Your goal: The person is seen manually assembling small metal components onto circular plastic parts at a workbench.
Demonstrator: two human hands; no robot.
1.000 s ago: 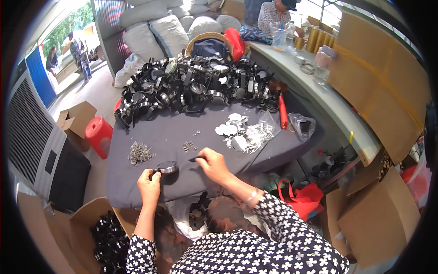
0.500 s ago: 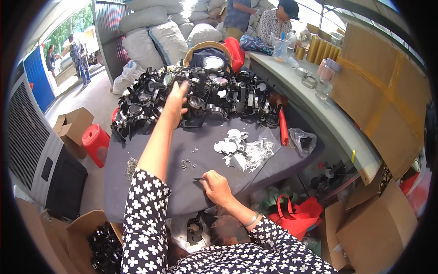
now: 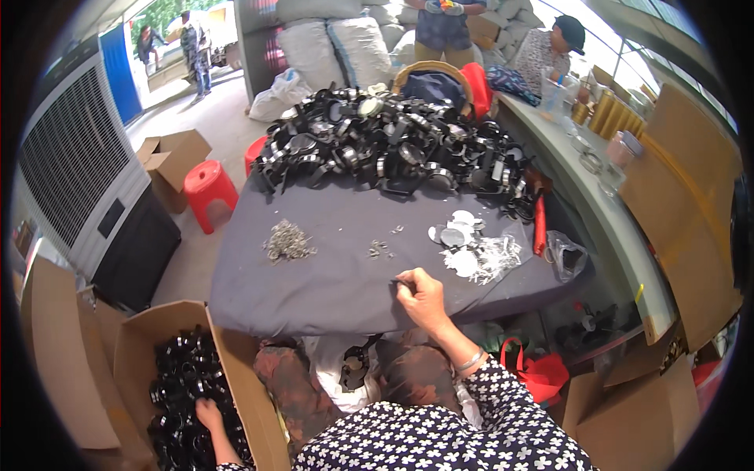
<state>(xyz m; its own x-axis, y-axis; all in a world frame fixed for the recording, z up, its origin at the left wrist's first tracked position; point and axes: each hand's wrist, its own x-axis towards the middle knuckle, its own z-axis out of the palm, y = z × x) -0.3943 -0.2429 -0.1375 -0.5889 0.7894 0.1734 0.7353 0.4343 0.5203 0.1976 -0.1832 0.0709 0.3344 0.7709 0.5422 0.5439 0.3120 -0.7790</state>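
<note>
My left hand (image 3: 209, 414) is down in a cardboard box (image 3: 228, 357) at the lower left, touching the black-strapped watches (image 3: 184, 365) that fill it. Its fingers are partly hidden, so I cannot make out a grip. Over the near part of the cloth-covered table (image 3: 322, 298), my right hand (image 3: 422, 298) is closed in a pinch. A small dark piece pokes out at its fingertips, too small to name. Beyond it lie a few tiny metal bits (image 3: 382, 250), a heap of small metal pins (image 3: 289, 241), and white discs (image 3: 455, 233) beside a plastic bag of white slivers (image 3: 503, 259).
A large pile of black-strapped watches (image 3: 393, 141) covers the table's far side. A red-handled tool (image 3: 539, 224) lies at the right. Red stool (image 3: 210, 192) and air cooler (image 3: 82, 157) stand left. A long counter (image 3: 577, 169) runs along the right, where a person (image 3: 546, 51) sits.
My left hand has gone from the watch pile on the table down into the box at lower left. My right hand stays closed over the table. The view has shifted left and down.
</note>
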